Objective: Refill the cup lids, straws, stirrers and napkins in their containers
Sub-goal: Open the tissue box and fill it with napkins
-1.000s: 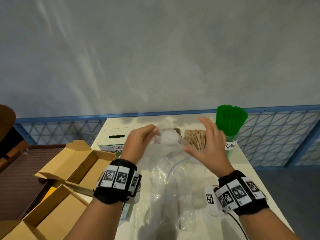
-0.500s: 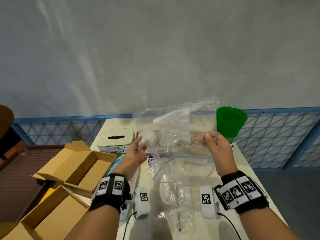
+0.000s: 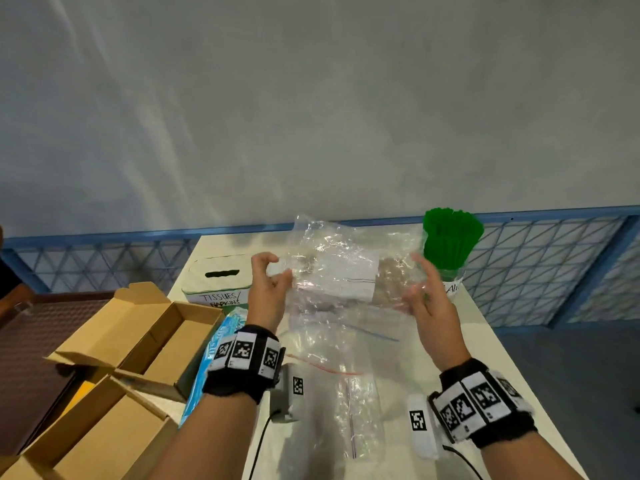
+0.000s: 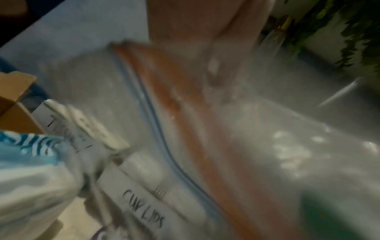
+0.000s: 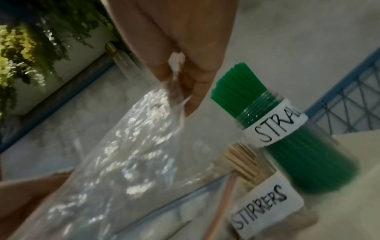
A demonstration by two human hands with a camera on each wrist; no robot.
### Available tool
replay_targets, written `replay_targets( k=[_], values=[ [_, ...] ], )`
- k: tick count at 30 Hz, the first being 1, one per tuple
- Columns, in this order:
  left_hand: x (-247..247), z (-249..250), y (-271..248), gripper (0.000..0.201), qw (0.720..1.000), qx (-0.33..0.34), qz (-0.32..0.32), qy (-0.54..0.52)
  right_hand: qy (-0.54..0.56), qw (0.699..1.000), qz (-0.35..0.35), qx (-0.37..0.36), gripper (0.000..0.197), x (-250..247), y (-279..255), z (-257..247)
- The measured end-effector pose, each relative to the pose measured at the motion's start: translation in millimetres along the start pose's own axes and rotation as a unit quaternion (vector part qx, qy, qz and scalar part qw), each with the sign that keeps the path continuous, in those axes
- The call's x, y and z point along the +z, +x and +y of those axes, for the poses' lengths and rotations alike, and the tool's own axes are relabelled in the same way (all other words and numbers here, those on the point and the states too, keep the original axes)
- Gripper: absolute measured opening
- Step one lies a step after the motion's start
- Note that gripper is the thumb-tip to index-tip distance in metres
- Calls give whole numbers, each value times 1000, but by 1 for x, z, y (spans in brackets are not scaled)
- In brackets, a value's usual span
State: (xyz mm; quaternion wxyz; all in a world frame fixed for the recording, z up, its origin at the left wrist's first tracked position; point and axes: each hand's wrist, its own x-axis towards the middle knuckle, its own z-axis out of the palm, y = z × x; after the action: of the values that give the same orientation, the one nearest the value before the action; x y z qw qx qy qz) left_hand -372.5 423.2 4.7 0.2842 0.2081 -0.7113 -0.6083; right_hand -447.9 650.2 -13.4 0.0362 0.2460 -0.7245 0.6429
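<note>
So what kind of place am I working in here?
Probably a café self-serve condiment station, set on a white table: a jar of green straws labelled for straws, a jar of wooden stirrers labelled STIRRERS, and a white box marked TISSUES/NAPKINS.

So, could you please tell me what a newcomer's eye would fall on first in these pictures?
Probably the clear plastic bag, held up over the table between the left hand and the right hand, each pinching an edge. Next, the bright green straws standing in their labelled jar at the table's far right, beside the stirrers. The open cardboard boxes on the left also stand out.
</note>
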Motion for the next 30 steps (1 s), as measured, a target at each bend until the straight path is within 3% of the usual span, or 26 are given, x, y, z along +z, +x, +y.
replay_targets(
  k=[2,4,6,8,10,12,14,16,19,21,23,25,27,30],
  values=[
    [-2,7,3,19,999,25,-28,24,-66,994,-82,-17,47,-6,1,-4],
    [-9,10,7,22,995,21,-90,34,-144,979,-144,2,67,-11,0,-4],
    [-20,13,9,25,983,18,-174,64,-224,964,-142,8,79,-13,-2,0],
    [-28,13,12,42,954,51,-225,190,-268,959,-93,-1,61,-14,-3,4],
    [-27,17,12,31,920,113,-190,323,-266,963,-36,-1,33,-14,-2,6],
    [-23,17,10,13,916,157,-126,348,-251,968,17,-13,14,-12,0,7],
    [-20,14,7,7,937,160,-115,289,-226,972,55,-18,9,-9,3,4],
    [-12,13,-4,9,965,115,-122,200,-179,981,73,14,12,-3,8,0],
    [4,9,-28,11,986,84,-63,127,-131,987,95,15,17,8,21,-10],
    [9,-2,-41,29,989,90,-43,111,-163,983,78,-12,19,15,38,-18],
    [10,-15,-54,45,985,100,-73,124,-223,974,28,-33,21,25,59,-24],
    [10,-32,-67,54,980,80,-91,155,-328,943,-17,-61,25,38,76,-27],
    [11,-51,-72,47,990,16,-56,130,-405,908,-26,-101,40,55,77,-31],
    [13,-82,-76,19,990,-140,18,22,-379,910,-108,-132,48,86,45,-39]
  ],
)
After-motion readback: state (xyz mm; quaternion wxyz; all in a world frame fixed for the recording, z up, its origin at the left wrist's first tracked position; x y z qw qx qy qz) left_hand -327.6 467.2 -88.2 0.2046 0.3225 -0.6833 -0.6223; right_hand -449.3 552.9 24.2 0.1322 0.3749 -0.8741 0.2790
